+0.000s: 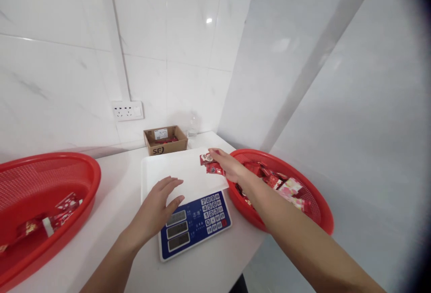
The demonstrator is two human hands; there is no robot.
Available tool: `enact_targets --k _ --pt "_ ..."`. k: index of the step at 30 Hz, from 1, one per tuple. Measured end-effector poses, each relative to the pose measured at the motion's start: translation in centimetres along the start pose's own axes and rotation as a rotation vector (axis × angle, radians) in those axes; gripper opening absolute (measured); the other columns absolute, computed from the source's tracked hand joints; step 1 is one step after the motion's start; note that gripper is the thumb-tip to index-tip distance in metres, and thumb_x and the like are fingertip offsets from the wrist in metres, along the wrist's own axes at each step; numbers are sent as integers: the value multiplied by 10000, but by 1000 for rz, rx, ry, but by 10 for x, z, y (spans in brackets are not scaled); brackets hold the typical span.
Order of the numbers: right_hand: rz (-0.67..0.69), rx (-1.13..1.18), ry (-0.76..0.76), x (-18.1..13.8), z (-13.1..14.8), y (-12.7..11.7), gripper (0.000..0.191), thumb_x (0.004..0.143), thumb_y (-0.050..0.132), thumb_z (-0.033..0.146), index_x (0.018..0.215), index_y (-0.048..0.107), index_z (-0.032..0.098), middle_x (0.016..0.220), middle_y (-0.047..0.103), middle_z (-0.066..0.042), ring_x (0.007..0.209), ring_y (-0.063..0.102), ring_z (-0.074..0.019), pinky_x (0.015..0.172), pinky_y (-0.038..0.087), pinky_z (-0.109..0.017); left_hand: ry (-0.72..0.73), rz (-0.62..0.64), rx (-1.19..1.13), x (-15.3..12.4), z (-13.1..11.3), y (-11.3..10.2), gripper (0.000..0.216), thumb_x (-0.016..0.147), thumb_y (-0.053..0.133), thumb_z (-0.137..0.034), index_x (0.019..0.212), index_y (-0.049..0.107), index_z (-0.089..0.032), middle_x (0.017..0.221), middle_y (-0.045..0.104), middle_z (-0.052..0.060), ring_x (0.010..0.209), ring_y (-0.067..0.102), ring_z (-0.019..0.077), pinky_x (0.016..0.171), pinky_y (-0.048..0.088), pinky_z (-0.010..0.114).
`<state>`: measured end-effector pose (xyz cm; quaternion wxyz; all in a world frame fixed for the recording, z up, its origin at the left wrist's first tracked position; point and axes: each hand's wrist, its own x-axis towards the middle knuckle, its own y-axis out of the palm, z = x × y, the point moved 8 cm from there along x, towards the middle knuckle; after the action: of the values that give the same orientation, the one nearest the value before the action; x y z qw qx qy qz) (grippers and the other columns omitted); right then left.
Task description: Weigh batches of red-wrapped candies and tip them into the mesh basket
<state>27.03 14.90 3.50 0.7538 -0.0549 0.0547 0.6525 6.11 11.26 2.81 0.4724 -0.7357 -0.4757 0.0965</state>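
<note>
My right hand (226, 166) reaches over the right edge of the white scale tray (175, 171) and grips a few small red sweet packets (210, 163), which hang just above the tray. My left hand (158, 205) lies flat with fingers spread on the tray's near edge, just above the blue keypad panel of the weighing scale (195, 223). It holds nothing. Behind my right forearm stands a red basket (316, 203) with several red and pink packets in it.
A second red basket (81, 180) at the left holds a few packets. A small brown cardboard box (164, 140) stands against the tiled wall, under a white wall socket (128, 110). The white counter ends just right of the right basket.
</note>
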Motion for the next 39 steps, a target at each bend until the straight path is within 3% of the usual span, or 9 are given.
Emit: enact_targets --k 5,14,18,22,25,28,31,35,39 --pt "41 -159 34 6 -10 12 460 815 561 377 1224 432 209 1061 619 -87 913 618 -182 764 522 -317 2 -13 24 0 1 -3 355 873 439 -382 1198 516 -263 1297 518 37 1251 415 214 1006 387 392" --pt "-38 -300 -119 9 1 14 475 766 555 213 1234 471 211 1213 551 -84 1072 547 -191 885 458 -342 -45 -50 24 1 7 -12 376 874 426 -401 1209 501 -250 1309 501 44 1256 406 217 1006 382 393" --pt "97 -685 -353 7 4 46 516 820 526 338 1316 421 240 1391 412 -74 1292 332 -226 1053 266 -442 -54 -76 36 2 9 -16 387 871 423 -420 1207 502 -245 1312 500 48 1259 402 223 1009 377 400" --pt "270 -1111 -391 6 -18 78 570 864 414 500 1380 344 269 1487 242 -57 1370 47 -331 1030 46 -637 -53 -105 57 2 12 -19 386 865 428 -429 1194 509 -243 1292 520 45 1253 410 222 1018 369 393" --pt "372 -1221 -412 -5 -27 94 568 884 365 502 1405 287 290 1487 244 -26 1365 39 -353 993 -7 -681 -45 -105 71 2 12 -19 386 865 429 -428 1193 509 -242 1290 522 44 1251 413 220 1017 369 394" --pt "424 -1211 -434 -22 -23 96 489 891 371 483 1352 386 319 1431 368 -1 1354 125 -350 1003 13 -667 -31 -102 68 3 11 -18 389 864 432 -430 1193 511 -237 1285 527 48 1245 421 221 1020 366 398" --pt "338 -1193 -446 -29 -6 70 442 896 366 486 1283 480 306 1380 446 -8 1343 201 -316 1036 75 -616 -44 -96 58 3 11 -19 404 864 426 -442 1196 510 -228 1287 526 54 1242 422 228 1004 383 393" --pt "-57 -1204 -252 -14 9 -26 416 932 326 343 1304 452 209 1354 476 -49 1247 403 -203 1040 281 -352 -72 -80 53 3 14 -20 414 867 408 -464 1206 503 -245 1311 505 45 1257 403 239 955 426 381" --pt "-45 -1250 -26 -7 -23 -96 398 867 444 237 1236 528 112 1240 568 -140 1123 531 -251 952 384 -339 -80 -58 56 3 16 -16 428 870 394 -476 1222 491 -253 1329 488 39 1275 377 236 957 425 381"
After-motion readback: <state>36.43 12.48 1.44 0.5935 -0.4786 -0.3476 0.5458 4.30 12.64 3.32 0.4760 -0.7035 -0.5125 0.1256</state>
